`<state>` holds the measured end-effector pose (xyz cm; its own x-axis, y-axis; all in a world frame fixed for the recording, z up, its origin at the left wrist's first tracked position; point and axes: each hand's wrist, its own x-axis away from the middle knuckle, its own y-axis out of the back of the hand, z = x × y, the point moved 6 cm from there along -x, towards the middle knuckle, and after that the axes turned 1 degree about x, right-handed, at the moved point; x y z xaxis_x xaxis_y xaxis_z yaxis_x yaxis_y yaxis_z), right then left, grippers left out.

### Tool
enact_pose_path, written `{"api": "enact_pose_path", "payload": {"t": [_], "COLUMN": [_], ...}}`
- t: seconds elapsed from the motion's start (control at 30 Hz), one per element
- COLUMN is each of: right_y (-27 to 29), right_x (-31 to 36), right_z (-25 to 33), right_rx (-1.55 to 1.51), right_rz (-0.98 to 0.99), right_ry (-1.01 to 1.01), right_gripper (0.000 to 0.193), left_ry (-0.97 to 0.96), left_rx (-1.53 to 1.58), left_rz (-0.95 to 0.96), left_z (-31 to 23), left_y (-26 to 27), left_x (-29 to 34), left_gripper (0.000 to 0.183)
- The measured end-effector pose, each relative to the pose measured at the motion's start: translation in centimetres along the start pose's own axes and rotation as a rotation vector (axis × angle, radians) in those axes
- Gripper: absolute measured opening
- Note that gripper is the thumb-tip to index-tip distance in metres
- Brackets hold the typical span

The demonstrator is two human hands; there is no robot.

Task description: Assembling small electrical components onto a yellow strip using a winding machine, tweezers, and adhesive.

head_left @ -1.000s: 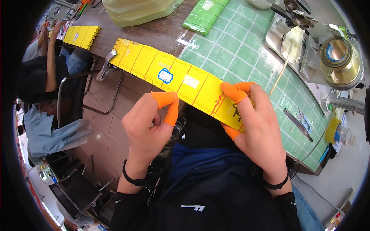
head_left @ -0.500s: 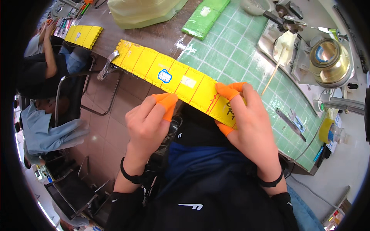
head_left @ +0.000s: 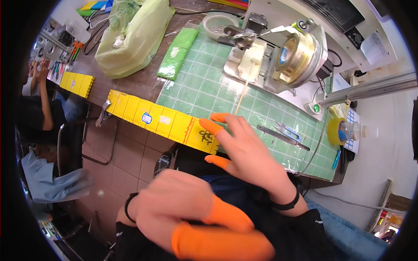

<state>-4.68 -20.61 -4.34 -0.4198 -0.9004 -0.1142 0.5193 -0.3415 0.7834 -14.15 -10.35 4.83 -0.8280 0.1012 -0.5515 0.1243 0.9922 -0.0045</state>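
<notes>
A long yellow strip (head_left: 136,111), divided by cross lines, lies along the near table edge. It has a blue-edged label, red marks and black handwriting at its right end. A silver clamp (head_left: 103,114) sits at its left end. My right hand (head_left: 254,156) wears orange finger cots and is open at the strip's right end, its index fingertip over the surface and its thumb apart below the edge. Close to the camera, over my lap, is my left hand (head_left: 178,209), also in orange finger cots. Motion blurs its fingers, and I cannot make out whether they hold anything.
A green cutting mat (head_left: 200,87) carries a green packet (head_left: 177,54), tweezers (head_left: 283,137) and a blue-handled tool (head_left: 289,132). Behind stands a device with a brass-coloured round container (head_left: 294,56). A yellow plastic bag (head_left: 130,43) is at the back left. Another person (head_left: 39,102) sits far left.
My left hand has come away from the strip, back toward me and nearer the camera. My right hand's fingers have spread at the strip's end. The view has shifted right.
</notes>
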Motion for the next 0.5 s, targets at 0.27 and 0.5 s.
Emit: {"api": "enact_pose_path", "payload": {"t": [0.27, 0.5], "right_y": [7.4, 8.4], "right_x": [6.8, 8.7], "right_z": [-2.6, -4.2], "right_rx": [-0.099, -0.055], "right_rz": [-0.060, -0.175], "right_ry": [-0.146, -0.268], "right_gripper": [0.043, 0.036], "left_ry": [0.093, 0.311], "left_rx": [0.295, 0.350], "left_rz": [0.227, 0.265], "left_z": [2.4, 4.4], "left_y": [-3.6, -5.1], "left_x": [-6.2, -8.3], "left_gripper": [0.037, 0.030]}}
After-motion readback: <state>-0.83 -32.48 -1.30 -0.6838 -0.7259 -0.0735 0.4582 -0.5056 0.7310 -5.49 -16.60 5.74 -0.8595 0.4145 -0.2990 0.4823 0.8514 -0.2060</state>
